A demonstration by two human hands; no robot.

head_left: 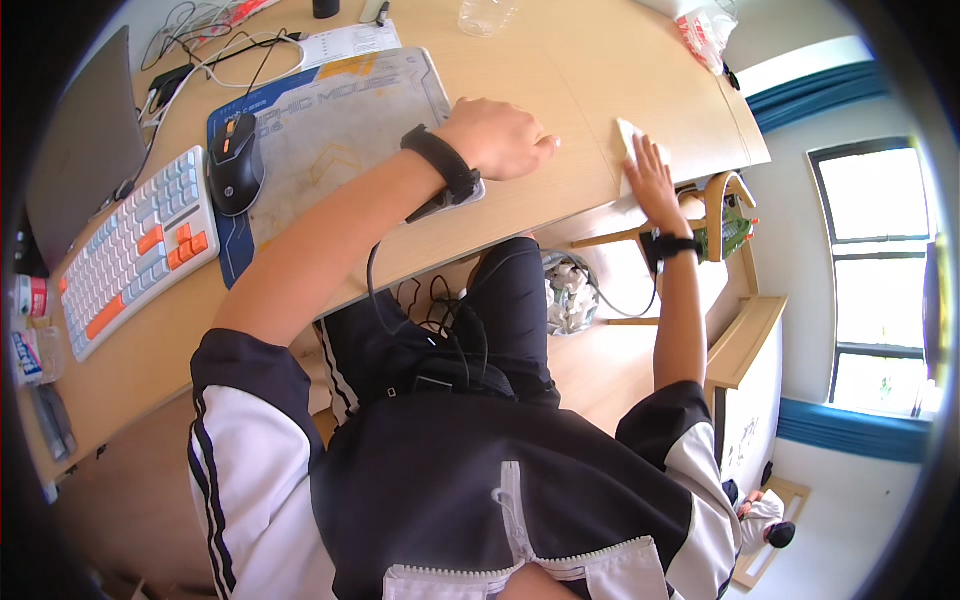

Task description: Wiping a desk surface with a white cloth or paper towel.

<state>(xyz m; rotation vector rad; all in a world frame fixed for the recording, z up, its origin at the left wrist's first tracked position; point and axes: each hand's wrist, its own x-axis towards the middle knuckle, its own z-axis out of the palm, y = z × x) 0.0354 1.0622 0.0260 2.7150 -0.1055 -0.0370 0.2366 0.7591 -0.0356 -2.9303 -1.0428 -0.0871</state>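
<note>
My left hand [500, 140] is over the wooden desk [560, 75], by the right edge of the grey and blue mouse pad [340, 150]. Its fingers are curled in, and the palm is hidden, so whatever may be inside cannot be seen. At the right part of the desk's near edge, my right hand [655, 187] holds a white tissue [628, 130] against the surface under long, outstretched fingers. A corner of the tissue shows past the fingertips. Both wrists wear black bands; a cable runs between them.
Left of the pad's middle lie a black mouse [236, 165] and a white and orange keyboard [140, 250], beside a laptop [85, 150]. A clear plastic container [487, 15] stands at the far edge. Below the desk are a bag-lined bin [572, 295] and a wooden chair [722, 205].
</note>
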